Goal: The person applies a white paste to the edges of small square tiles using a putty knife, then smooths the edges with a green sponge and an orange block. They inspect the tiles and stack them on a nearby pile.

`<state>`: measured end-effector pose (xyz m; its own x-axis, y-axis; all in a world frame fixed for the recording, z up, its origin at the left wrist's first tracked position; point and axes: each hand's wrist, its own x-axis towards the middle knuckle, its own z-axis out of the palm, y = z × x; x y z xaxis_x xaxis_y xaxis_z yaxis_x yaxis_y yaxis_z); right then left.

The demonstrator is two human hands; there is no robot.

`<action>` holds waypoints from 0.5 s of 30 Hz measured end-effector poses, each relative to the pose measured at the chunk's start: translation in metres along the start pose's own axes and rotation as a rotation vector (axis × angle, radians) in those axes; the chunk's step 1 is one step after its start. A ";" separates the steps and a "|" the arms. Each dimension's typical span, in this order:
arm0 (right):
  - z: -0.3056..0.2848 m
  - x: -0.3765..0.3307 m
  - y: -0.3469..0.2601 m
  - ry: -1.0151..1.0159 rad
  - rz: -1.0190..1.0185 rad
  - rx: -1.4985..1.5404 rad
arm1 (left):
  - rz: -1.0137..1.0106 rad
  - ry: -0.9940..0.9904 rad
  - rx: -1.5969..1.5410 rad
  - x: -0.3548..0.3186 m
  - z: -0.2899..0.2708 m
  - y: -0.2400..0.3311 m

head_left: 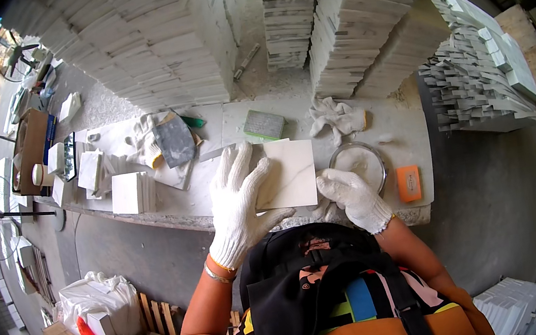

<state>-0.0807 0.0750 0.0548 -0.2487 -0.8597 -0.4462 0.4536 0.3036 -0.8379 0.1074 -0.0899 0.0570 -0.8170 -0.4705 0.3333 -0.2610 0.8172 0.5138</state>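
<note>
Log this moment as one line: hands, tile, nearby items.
left hand: gloved, spread over veined tile | right hand: gloved, by tile's right edge, contact unclear | nearby: orange block, metal-rimmed dish

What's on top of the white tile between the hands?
The left hand covers the left part of the white tile, so that surface is hidden. The rest shows a faint greyish line.

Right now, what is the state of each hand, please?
Left hand: open, spread over the pale tile.
Right hand: curled; whether holding anything cannot be told.
</note>
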 end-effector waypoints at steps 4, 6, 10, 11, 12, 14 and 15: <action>0.008 0.008 -0.005 -0.009 -0.059 -0.201 | -0.015 -0.014 -0.024 -0.003 -0.003 0.001; 0.006 0.010 -0.010 -0.009 -0.061 -0.223 | -0.023 -0.041 -0.041 -0.003 -0.008 -0.001; -0.018 0.005 -0.025 -0.047 -0.075 -0.212 | -0.109 0.001 -0.358 -0.011 -0.028 -0.006; -0.021 0.003 -0.031 -0.065 -0.085 -0.214 | -0.159 0.012 -0.463 -0.010 -0.035 -0.007; -0.021 0.002 -0.039 -0.074 -0.103 -0.170 | -0.318 0.033 -0.778 -0.009 -0.041 -0.001; -0.023 0.004 -0.051 -0.097 -0.180 -0.129 | -0.517 0.063 -1.222 -0.002 -0.052 0.014; -0.023 0.004 -0.057 -0.113 -0.214 -0.109 | -0.535 -0.010 -1.305 0.002 -0.056 0.016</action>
<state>-0.1275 0.0634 0.0932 -0.2288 -0.9478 -0.2219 0.3043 0.1469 -0.9412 0.1306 -0.0959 0.1100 -0.7769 -0.6150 -0.1353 0.1165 -0.3515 0.9289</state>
